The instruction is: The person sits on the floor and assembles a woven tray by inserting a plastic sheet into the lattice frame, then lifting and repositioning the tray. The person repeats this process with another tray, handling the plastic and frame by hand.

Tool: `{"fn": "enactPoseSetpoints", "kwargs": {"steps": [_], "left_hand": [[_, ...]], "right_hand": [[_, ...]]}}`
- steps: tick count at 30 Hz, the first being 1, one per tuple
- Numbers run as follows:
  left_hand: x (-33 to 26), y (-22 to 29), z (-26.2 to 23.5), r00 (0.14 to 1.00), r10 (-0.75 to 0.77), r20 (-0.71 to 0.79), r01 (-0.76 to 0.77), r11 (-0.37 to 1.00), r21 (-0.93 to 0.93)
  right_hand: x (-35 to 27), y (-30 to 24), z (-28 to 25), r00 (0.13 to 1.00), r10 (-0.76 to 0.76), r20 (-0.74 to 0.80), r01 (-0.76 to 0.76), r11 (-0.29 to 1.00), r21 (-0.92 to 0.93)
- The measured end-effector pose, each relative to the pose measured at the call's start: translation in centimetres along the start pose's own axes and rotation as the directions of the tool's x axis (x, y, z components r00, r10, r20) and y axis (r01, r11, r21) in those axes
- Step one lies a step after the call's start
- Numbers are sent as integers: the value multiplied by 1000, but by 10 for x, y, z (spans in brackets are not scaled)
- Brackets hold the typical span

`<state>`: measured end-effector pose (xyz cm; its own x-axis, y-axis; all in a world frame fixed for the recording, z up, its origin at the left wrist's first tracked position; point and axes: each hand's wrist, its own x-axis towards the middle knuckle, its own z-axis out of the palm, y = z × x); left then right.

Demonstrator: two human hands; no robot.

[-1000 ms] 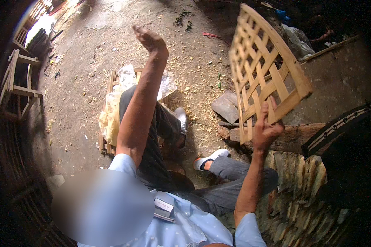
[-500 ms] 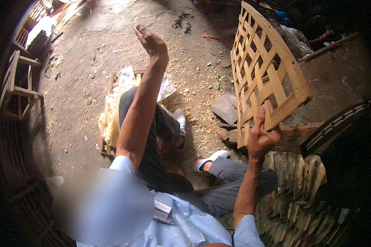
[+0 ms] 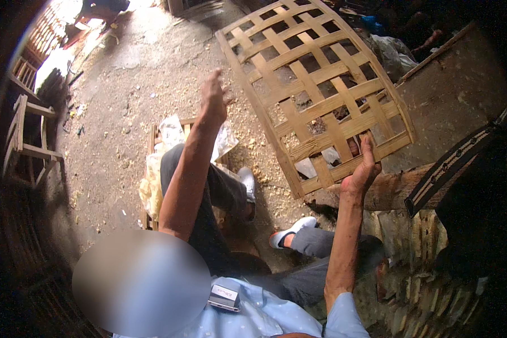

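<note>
Lattice panel (image 3: 323,74) turned broadside, long axis slanting up-left; right hand (image 3: 362,170) gripping edge, left hand (image 3: 213,100) spread.

We are swinging the woven panel (image 3: 316,100) round from nearly edge-on, so its broad face is now turning toward us and its far end is reaching leftward over the floor. Our right hand (image 3: 361,172) is rolling with it. Our left hand (image 3: 213,98) is coming closer to the panel, its bent wrist straightening. The grey sheet (image 3: 306,168) is now showing only through the gaps. Our view is tilting too: the wooden frame (image 3: 41,152) is sitting lower.
</note>
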<state>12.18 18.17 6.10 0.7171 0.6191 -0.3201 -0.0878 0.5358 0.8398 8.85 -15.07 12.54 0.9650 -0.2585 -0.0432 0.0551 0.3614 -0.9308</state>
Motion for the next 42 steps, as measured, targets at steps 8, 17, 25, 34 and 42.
{"fn": "enactPoseSetpoints", "kwargs": {"steps": [8, 17, 25, 34, 42], "left_hand": [[-54, 17, 8, 533, -63, 844, 148, 989, -19], [-57, -7, 17, 678, -103, 728, 110, 993, 38], [-66, -15, 26, 813, -126, 569, 29, 984, 177], [-66, -22, 24, 721, -182, 669, 126, 983, 132], [-68, -20, 22, 624, -206, 754, 210, 973, 92]], "right_hand": [[8, -12, 17, 999, -12, -44, 14, 998, 54], [20, -16, 5, 994, -112, -12, 111, 992, -61], [37, -12, -7, 993, -114, 43, 116, 991, -61], [46, -4, -24, 997, -79, -12, 79, 997, -16], [41, -17, -22, 998, -11, 67, 11, 1000, 6]]}}
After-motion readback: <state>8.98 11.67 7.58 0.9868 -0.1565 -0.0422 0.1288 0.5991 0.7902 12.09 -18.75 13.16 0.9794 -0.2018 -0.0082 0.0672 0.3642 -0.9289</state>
